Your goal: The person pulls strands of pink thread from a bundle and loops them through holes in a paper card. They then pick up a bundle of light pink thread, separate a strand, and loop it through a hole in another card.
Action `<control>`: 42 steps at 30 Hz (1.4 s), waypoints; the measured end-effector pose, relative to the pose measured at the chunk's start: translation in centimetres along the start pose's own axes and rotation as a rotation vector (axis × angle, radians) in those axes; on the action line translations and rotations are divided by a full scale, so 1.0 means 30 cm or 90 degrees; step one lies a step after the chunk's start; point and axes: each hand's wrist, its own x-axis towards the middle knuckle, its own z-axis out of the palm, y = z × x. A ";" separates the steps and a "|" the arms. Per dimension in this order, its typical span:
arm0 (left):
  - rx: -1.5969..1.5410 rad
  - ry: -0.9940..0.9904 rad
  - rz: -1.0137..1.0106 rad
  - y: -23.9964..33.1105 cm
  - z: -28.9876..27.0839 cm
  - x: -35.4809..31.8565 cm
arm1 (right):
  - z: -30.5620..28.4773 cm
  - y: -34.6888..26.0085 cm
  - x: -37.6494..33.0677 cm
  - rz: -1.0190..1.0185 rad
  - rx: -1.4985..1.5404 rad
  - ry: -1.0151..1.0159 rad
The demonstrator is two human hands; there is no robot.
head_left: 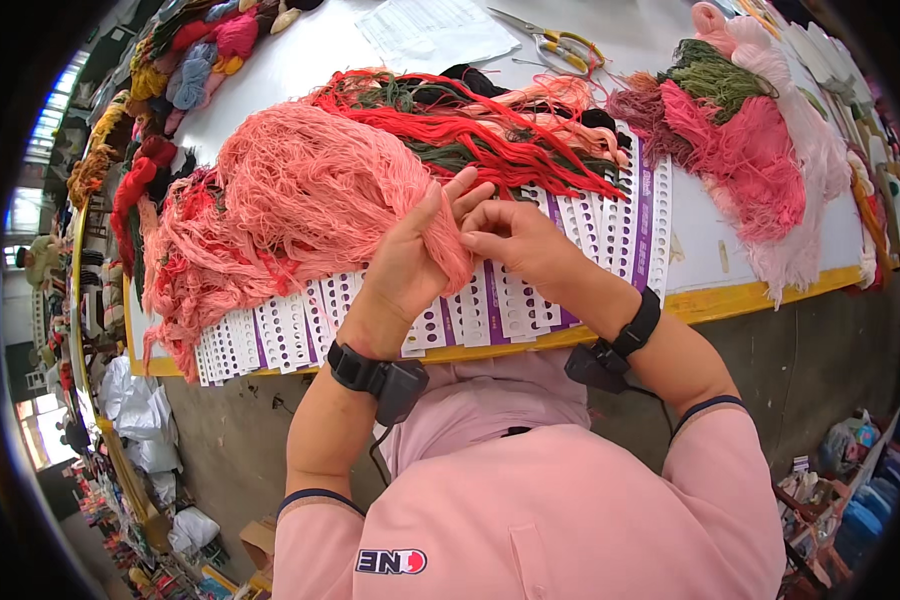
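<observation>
The salmon-pink thread hank (pixel 300 190) lies heaped on the white table (pixel 640 30), its right end lapping over the left hand (pixel 407 255) and covering part of that hand's fingers. Two of its fingertips show past the hank, extended and close together; how the thumb grips is hard to make out. At the same end of the hank, the right hand (pixel 525 245) has thumb and index finger pressed together, the others curled; whether a strand is caught between them I cannot tell.

Beneath the hank, punched thread cards (pixel 655 215), white and purple, overlap too much to count. Behind it lie red thread strands (pixel 450 150), partly hidden by it and mixed with dark green and black ones.

Countable: two hands; two black wrist straps (pixel 355 370), one per arm, nearer the wearer than the hank; one pair of yellow-handled scissors (pixel 562 48), beyond the hank to the right; one green hank (pixel 720 75), well right of the salmon one, above a bright pink bundle (pixel 760 165). Beyond the hank, printed paper (pixel 435 30) is cut off by the upper edge.
</observation>
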 end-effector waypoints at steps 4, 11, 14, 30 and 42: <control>0.036 0.073 0.025 0.007 -0.034 -0.027 | -0.018 -0.034 -0.031 0.083 0.096 0.013; 0.001 -0.007 0.010 0.002 -0.038 -0.031 | 0.002 -0.017 -0.030 0.084 0.161 0.012; 0.008 0.018 0.005 0.001 -0.023 -0.033 | 0.014 -0.055 -0.033 0.066 0.074 0.014; 0.175 0.040 0.056 0.026 0.001 -0.063 | -0.017 -0.020 -0.040 0.071 0.131 0.016; 0.236 0.075 0.066 0.023 0.022 -0.068 | -0.002 -0.035 -0.045 0.088 0.112 0.021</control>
